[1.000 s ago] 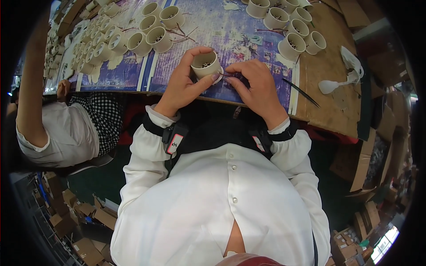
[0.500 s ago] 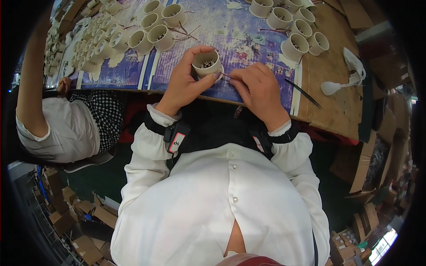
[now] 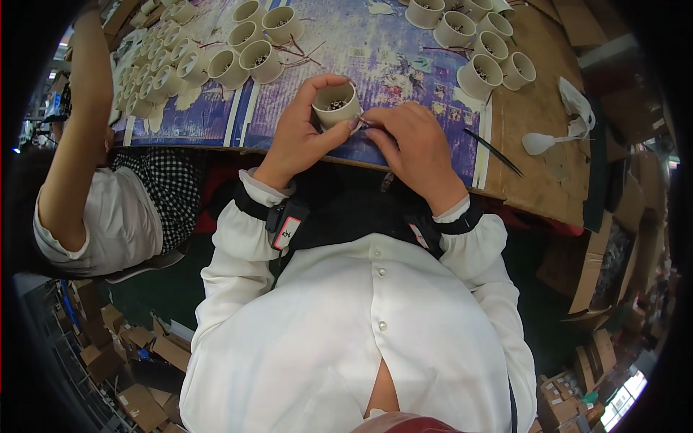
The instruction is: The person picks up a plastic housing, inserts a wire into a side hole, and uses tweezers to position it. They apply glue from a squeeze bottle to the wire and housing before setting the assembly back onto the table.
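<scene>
A cream-coloured cup (image 3: 336, 115) is tilted slightly at the near edge of the table, with small dark and light bits inside it. My left hand (image 3: 302, 138) is closed round its left side, thumb along the front and index finger at the rim. Close against the cup's lower right side, the fingertips of my right hand (image 3: 417, 148) pinch a thin dark reddish wire (image 3: 364, 121). Most of that wire is hidden by my fingers.
Several similar cups (image 3: 260, 62) with thin wires stand at the back left, more cups (image 3: 479, 75) at the back right. Black tweezers (image 3: 494, 151) and a white squeeze bottle (image 3: 538, 143) lie to the right. A co-worker's arm (image 3: 88, 123) is at the far left.
My right hand has moved left, up to the cup, and less of the wire shows between them. The left hand has stayed in place. The co-worker's arm has shifted right.
</scene>
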### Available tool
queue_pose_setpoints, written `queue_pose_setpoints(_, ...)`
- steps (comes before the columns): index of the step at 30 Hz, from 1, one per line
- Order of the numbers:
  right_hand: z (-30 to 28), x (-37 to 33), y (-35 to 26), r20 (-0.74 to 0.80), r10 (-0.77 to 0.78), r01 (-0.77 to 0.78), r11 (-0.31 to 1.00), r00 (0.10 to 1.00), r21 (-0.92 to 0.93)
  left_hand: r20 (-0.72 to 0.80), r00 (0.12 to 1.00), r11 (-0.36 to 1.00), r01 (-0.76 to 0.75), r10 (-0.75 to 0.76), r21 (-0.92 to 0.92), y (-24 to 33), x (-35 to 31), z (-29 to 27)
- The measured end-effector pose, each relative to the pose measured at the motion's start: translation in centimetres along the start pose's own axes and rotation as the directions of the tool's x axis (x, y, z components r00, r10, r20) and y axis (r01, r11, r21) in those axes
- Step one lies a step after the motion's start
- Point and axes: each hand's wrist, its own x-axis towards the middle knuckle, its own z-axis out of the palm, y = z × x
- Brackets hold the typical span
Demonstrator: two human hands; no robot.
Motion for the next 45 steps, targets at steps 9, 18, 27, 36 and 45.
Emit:
queue_pose_setpoints(9,0.1,-0.7,0.3,0.061,-0.161,0.169,0.97,0.985,-0.175,0.015,0.988,0.967,-0.15,0.151,0.207,0.1,0.3,-0.1)
queue_pose_setpoints(18,-0.8,-1.2,-0.9,0.122,-0.064,0.096,0.958,0.99,-0.272,-0.075,0.964,0.868,-0.194,0.255,0.457,0.8,0.4,1.9)
queue_pose_setpoints(27,-8.8,-4.0,-0.2,0.057,0.195,-0.156,0.899,0.979,-0.409,-0.07,0.892,0.741,-0.324,0.446,0.587,0.2,0.3,2.4)
queue_pose_setpoints(36,-10.1,-6.2,1.4,0.079,0.345,-0.207,0.714,0.935,-0.669,-0.036,0.87,0.683,-0.36,0.492,0.636,0.0,1.1,1.8)
queue_pose_setpoints(45,-9.7,-3.9,2.8,0.136,0.254,-0.165,0.87,0.958,-0.465,-0.087,0.951,0.883,-0.24,0.298,0.404,-0.8,0.7,2.4)
